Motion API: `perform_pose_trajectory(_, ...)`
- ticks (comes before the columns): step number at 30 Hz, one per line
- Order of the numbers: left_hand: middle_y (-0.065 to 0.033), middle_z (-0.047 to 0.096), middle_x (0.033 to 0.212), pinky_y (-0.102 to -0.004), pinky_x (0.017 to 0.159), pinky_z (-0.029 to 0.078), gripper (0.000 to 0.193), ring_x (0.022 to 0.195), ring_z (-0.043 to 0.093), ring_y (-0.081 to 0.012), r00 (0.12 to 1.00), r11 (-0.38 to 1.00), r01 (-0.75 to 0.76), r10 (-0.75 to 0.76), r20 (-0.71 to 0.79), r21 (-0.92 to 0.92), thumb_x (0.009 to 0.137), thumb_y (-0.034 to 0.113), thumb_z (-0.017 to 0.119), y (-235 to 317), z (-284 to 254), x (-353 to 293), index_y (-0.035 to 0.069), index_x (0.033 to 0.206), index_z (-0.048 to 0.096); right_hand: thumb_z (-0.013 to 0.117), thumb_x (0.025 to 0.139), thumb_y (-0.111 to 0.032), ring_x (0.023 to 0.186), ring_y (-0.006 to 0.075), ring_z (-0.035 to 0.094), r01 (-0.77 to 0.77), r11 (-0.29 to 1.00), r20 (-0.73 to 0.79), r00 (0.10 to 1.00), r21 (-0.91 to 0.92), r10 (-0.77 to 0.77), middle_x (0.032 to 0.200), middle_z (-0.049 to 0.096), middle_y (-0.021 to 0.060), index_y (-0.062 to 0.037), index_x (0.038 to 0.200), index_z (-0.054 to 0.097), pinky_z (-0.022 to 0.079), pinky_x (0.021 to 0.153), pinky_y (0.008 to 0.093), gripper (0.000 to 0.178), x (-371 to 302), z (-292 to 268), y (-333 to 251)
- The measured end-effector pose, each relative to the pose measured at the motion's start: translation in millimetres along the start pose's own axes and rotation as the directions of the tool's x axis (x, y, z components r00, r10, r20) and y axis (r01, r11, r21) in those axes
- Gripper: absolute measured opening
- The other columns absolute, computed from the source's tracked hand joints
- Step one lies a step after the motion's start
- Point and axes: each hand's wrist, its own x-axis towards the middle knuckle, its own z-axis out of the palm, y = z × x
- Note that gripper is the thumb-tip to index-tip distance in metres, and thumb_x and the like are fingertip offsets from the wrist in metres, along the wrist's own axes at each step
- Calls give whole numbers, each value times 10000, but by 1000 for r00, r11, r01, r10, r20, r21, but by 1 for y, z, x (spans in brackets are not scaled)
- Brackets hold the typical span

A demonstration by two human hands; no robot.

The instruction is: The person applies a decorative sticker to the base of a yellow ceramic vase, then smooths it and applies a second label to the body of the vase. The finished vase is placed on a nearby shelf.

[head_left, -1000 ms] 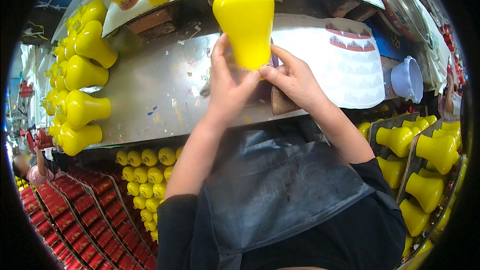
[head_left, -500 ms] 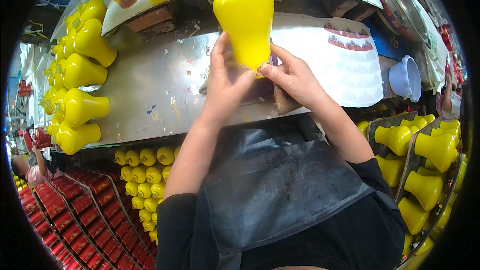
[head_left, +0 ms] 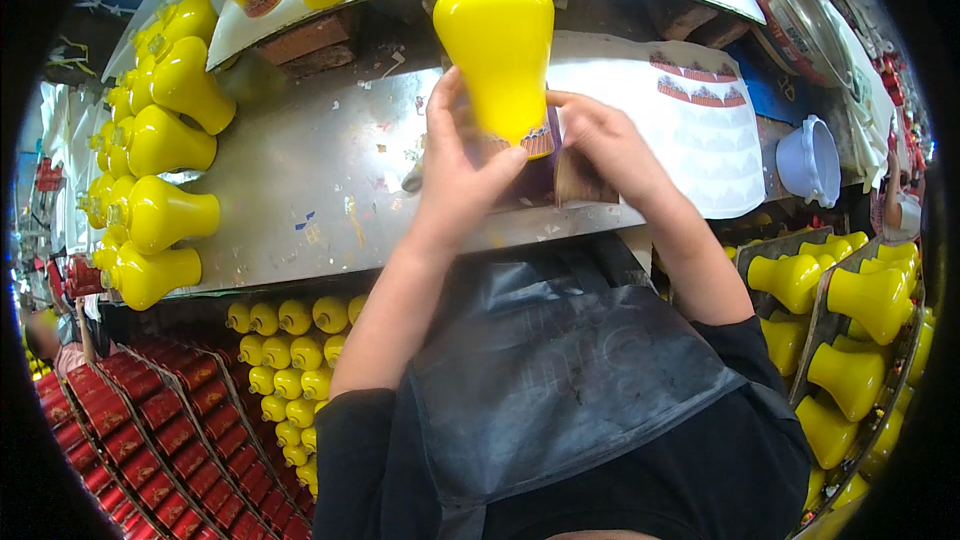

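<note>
While the metal worktop (head_left: 330, 180) takes up most of the view, with yellow bottles (head_left: 160, 210) lined along its left edge, both hands grip one yellow bottle (head_left: 497, 35) above it: left hand (head_left: 462, 165) wrapped around its base, right hand (head_left: 600, 140) pinching beside.

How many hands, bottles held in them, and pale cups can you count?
left hand and right hand: 2
yellow bottle, held in the hands: 1
pale cup: 1
Total: 4
</note>
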Motion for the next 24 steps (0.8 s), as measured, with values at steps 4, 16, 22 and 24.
perform_pose_trajectory(4,-164,369,1574,-447,1176,372,997,1369,458,-282,1000,999,-5,5,-14,46,862,218,788,-6,1,-1,132,1640,170,629,990,-145,1062,140,639,143,986,-86,987,82,-136,1146,633,70,-67,1295,600,530,940,283,316,-6,-21,-8)
perform_pose_trajectory(16,-238,422,1549,-478,1202,379,1037,1451,443,-364,999,998,-35,37,-25,54,792,228,819,-7,-1,-3,24,1619,227,758,874,-26,890,304,742,667,381,271,660,-640,-700,996,735,136,-50,1172,677,606,778,358,310,-5,0,-48)
perform_pose_trajectory(22,-212,516,1493,-473,1168,416,1023,1388,514,-375,996,990,-51,61,-67,134,761,264,873,-7,-2,-3,45,1594,321,740,844,-14,839,284,727,771,223,506,577,-597,-641,950,711,119,-63,1168,689,588,730,382,331,0,14,-73)
perform_pose_trajectory(24,-206,518,1500,-470,1163,421,1023,1386,520,-372,997,986,-47,56,-57,159,746,261,893,-8,-1,-2,49,1585,346,732,825,-31,880,283,713,709,135,513,615,-692,-599,954,684,115,-62,1196,675,578,780,392,377,0,19,-77)
